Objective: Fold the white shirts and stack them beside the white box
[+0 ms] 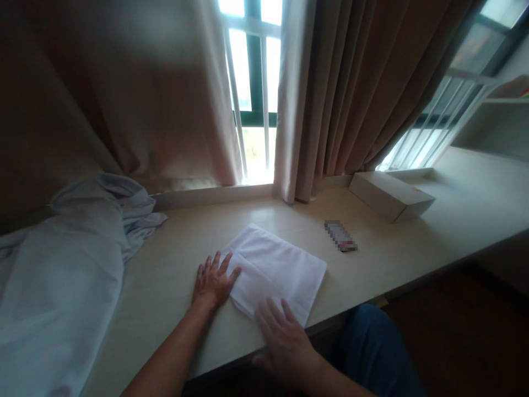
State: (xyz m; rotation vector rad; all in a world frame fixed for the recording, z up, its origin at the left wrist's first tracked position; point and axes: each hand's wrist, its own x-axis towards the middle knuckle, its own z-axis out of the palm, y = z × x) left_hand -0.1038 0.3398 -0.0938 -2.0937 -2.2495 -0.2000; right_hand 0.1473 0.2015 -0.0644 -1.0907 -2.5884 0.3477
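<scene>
A folded white cloth [281, 264] lies flat on the pale desk [173, 286], a little off square to its front edge. My left hand [215, 278] rests at the cloth's left side with its fingers spread, the thumb and fingertips on or beside the fabric. Over the cloth's near edge is my right hand [283, 336], slightly blurred, its fingers stretched out; whether it presses on the cloth or hovers I cannot tell. Neither hand grips anything.
White garments [82, 248] lie heaped at the left. A blurred-out phone-sized object [341, 236] lies right of the cloth. Behind it a long box [390, 196] stands near the window ledge. Brown curtains [343, 82] hang along the back, and my knee [372, 347] is below the front edge.
</scene>
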